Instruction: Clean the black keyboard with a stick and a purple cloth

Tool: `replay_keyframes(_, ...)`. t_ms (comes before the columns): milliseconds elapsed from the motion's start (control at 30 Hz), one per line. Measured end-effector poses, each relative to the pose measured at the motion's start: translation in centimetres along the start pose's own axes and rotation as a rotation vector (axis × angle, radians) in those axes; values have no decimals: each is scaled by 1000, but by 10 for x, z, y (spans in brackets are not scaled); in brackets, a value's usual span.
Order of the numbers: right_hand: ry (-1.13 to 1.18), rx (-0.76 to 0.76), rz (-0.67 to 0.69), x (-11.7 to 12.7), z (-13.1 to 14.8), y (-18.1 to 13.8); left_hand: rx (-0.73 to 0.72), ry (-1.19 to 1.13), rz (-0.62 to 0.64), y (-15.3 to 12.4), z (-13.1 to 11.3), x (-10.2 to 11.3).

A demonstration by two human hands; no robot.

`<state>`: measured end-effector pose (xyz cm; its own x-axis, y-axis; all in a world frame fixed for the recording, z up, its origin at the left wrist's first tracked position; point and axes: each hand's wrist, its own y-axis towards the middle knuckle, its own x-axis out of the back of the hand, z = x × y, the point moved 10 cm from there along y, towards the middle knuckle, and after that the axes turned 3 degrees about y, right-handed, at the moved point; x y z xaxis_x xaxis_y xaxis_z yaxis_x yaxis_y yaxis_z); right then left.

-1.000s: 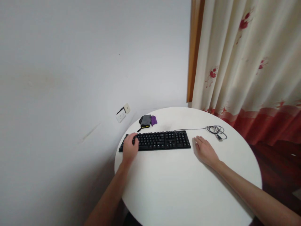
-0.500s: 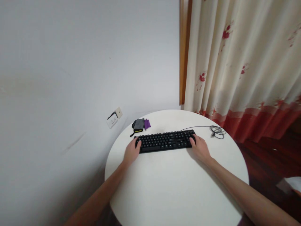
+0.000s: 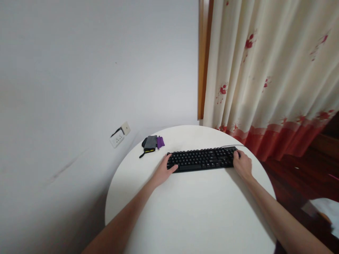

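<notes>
A black computer keyboard (image 3: 200,159) lies across the white round table, its keys facing up. At its left end my left hand (image 3: 164,170) grips the short edge, with the thumb along the front corner. My right hand (image 3: 242,164) holds the opposite end, the thumb on top over the number keys and the other fingers mostly hidden. A thin cable (image 3: 233,145) leaves the keyboard's back edge toward the right; its far part is out of sight.
Behind the keyboard to the left, a grey pouch (image 3: 150,143) and a purple cloth piece (image 3: 160,141) lie on the table (image 3: 190,211). A wall socket (image 3: 117,138) is at the left. A flowered curtain (image 3: 238,70) hangs at the right, beyond the table.
Both hands have moved the keyboard to the right across the table. The coiled cable seen earlier at the right no longer shows. The view has shifted slightly.
</notes>
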<state>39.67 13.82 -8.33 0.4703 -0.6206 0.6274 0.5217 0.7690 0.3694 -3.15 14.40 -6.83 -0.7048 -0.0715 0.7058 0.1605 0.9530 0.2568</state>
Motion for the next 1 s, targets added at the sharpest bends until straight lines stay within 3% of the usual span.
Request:
replay_keyframes(100,74,-32,-6,1,-3,1,-29,56,105,-7,4,-2)
replay_keyframes(600,347,-110,-142,17,-13,-1,79,29,-107,-3,16,26)
replay_keyframes(767,518,-88,-224,29,-11,0,74,-193,-100,2,16,36)
replay_keyframes(867,604,-92,-319,38,-12,0,73,-314,-179,3,12,53)
replay_keyframes(1000,719,-88,-388,43,-13,1,107,-181,-331,-3,4,75)
